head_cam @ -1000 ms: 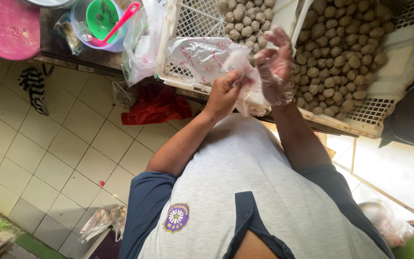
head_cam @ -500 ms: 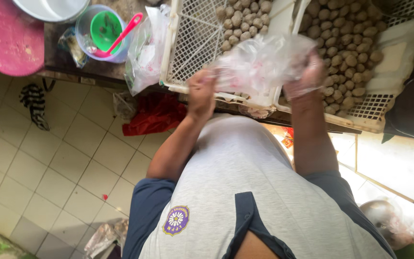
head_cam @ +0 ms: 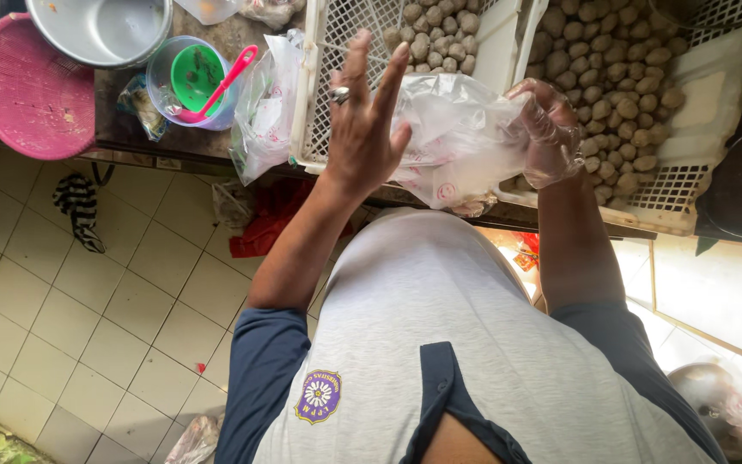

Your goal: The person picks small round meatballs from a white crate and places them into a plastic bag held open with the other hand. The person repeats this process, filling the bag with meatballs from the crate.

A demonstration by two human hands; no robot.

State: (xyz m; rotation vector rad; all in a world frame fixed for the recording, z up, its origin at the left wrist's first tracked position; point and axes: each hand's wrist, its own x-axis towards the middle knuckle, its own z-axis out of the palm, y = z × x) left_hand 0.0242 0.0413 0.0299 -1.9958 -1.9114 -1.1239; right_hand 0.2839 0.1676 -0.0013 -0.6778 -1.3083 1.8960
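**Bag held over crate edge**

My right hand (head_cam: 551,133), in a clear glove, has its grip closed on the plastic bag (head_cam: 461,137). My left hand (head_cam: 367,120) is spread flat, fingers open, against the bag's left side. Bag hangs over the white crate's (head_cam: 315,94) near rim, at the surface (head_cam: 130,137) edge; open floor (head_cam: 130,292) below left.

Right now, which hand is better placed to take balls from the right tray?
Probably the right hand: gloved, beside the brown balls, while the left hand spreads open against the plastic bag.
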